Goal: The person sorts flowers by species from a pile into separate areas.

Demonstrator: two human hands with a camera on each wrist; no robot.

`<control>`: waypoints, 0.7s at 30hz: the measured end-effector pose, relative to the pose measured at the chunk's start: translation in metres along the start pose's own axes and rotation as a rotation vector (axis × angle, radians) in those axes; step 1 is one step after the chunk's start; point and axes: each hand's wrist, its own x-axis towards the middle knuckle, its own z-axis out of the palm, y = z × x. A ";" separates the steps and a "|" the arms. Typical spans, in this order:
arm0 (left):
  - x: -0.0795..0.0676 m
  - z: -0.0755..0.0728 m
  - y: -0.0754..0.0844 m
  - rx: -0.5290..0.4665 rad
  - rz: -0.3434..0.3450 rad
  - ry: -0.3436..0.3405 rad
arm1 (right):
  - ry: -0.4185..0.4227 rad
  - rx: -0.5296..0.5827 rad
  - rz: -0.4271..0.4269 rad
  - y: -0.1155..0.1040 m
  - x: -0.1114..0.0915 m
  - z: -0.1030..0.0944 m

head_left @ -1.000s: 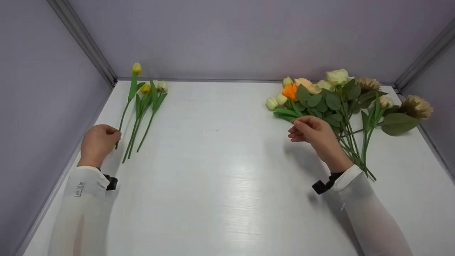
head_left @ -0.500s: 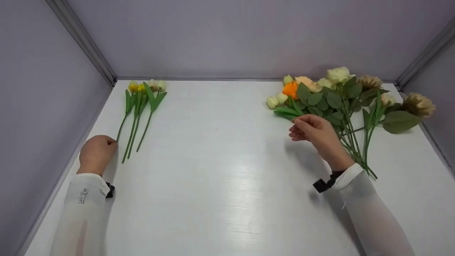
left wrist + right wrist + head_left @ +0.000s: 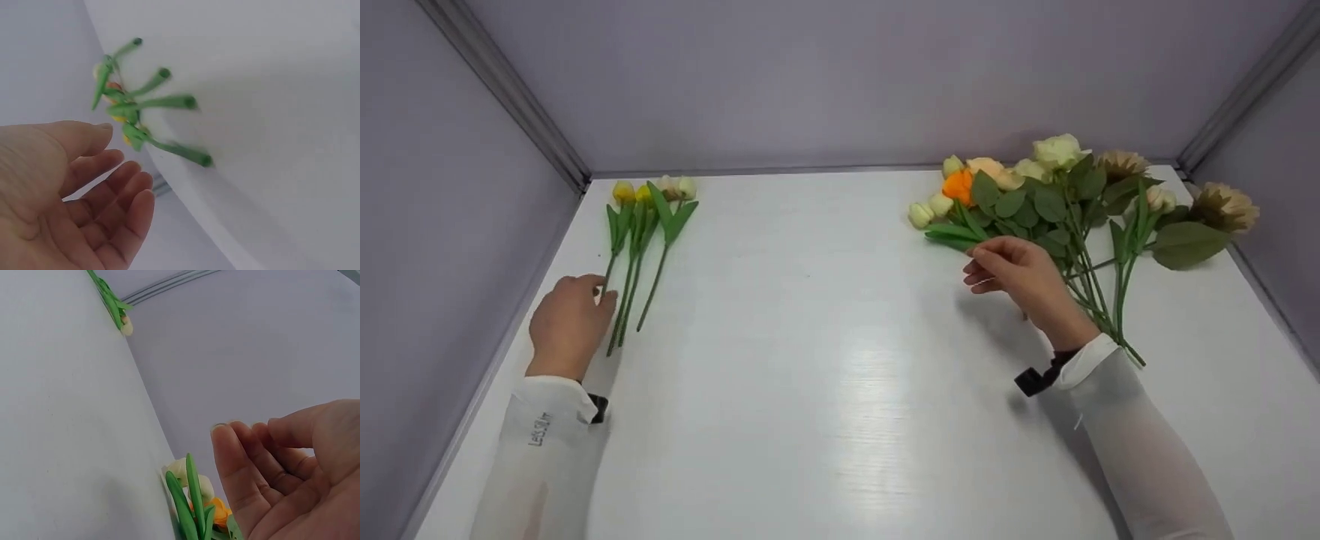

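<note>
My left hand [image 3: 570, 322] hovers beside the stem of the leftmost yellow tulip [image 3: 622, 193]; in the left wrist view its thumb and fingers are parted, with nothing between them. Next to that tulip lie another yellow tulip [image 3: 643, 195] and pale tulips [image 3: 685, 187], stems toward me. My right hand [image 3: 1027, 281] is held above the table in front of the right-hand pile of flowers, fingers loosely bent. In the right wrist view its fingers hold nothing. An orange flower [image 3: 958, 186] and white tulip buds [image 3: 920, 215] lie just beyond it.
The pile on the right also has a cream rose [image 3: 1061, 151], brownish flowers [image 3: 1225, 208] and broad green leaves [image 3: 1190, 244]. A white table [image 3: 780, 360] spans between the two groups. Grey panels [image 3: 840, 82] close off the back and both sides.
My left hand lowered the leftmost yellow tulip beside the others, then let go of its stem, and its fingers spread. My right hand has stayed nearly still. The head view has shifted slightly.
</note>
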 end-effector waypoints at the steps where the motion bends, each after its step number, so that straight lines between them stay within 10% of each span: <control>1: 0.001 0.002 0.010 -0.011 0.031 0.026 | 0.005 -0.025 0.006 0.000 0.001 -0.002; 8: 0.003 0.033 0.112 -0.086 0.293 0.090 | 0.085 -0.297 0.079 -0.005 -0.001 -0.029; 21: -0.022 0.101 0.286 -0.132 0.730 -0.107 | 0.259 -0.779 0.166 -0.007 -0.021 -0.118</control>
